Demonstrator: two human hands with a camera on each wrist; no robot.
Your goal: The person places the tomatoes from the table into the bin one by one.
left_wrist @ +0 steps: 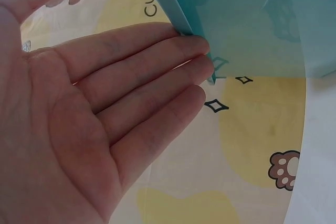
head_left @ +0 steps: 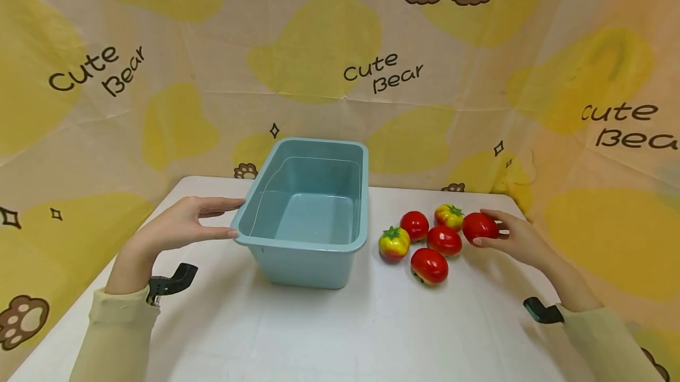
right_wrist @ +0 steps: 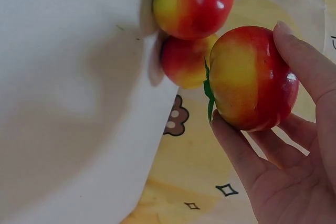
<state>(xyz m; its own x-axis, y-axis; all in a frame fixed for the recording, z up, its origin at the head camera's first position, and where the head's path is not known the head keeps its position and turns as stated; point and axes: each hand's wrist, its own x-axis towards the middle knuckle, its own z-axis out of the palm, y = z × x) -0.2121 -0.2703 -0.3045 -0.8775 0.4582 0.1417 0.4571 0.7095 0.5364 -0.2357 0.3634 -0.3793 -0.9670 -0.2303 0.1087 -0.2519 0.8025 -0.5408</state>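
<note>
Tomato [right_wrist: 252,80] in fingers [right_wrist: 307,64], stem leftward.

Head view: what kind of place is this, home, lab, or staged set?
Most likely a staged tabletop set, not a lived-in room. A "Cute Bear" printed cloth screens off all sides, the white table carries only a blue plastic tub and glossy toy-like tomatoes, and both wrists wear camera mounts.
</note>
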